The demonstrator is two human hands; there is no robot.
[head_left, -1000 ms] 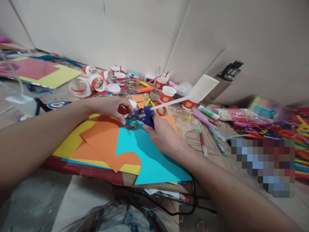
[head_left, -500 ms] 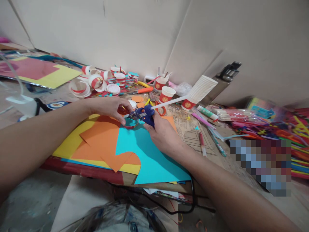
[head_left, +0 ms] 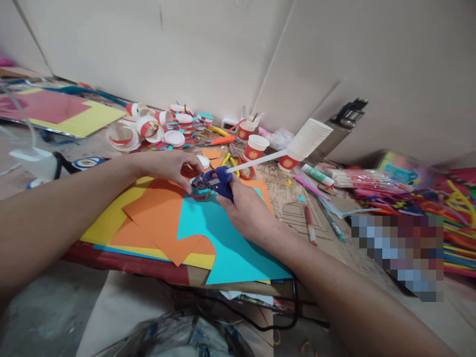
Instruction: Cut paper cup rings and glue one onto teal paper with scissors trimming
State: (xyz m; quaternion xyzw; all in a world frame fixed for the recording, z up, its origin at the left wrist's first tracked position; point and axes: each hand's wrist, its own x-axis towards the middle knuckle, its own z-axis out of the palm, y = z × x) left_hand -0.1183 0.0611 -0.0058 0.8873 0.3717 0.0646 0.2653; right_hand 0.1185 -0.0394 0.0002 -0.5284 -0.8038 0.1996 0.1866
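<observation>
Behind the messy table (head_left: 96,142) stands a pale wall (head_left: 148,54). One person works here with two bare hands. The right hand (head_left: 247,206) is wrapped around a blue glue gun (head_left: 223,186), with a long white glue stick (head_left: 256,160) poking out of its back. Its tip is right over a small paper ring (head_left: 201,195), red outside and blue inside. The ring is near the top of a big blue paper (head_left: 238,258). The left hand (head_left: 176,167) is bent, with its thumb at the ring's left edge; one cannot tell if the fingers pinch it. Under that arm lie orange paper (head_left: 159,215) and yellow paper (head_left: 106,220). Farther back are cut-up cups (head_left: 122,136), an orange knife (head_left: 223,140), a red cup (head_left: 256,148), a leaning stack of cups (head_left: 308,138) and a tall bottle (head_left: 330,139).
</observation>
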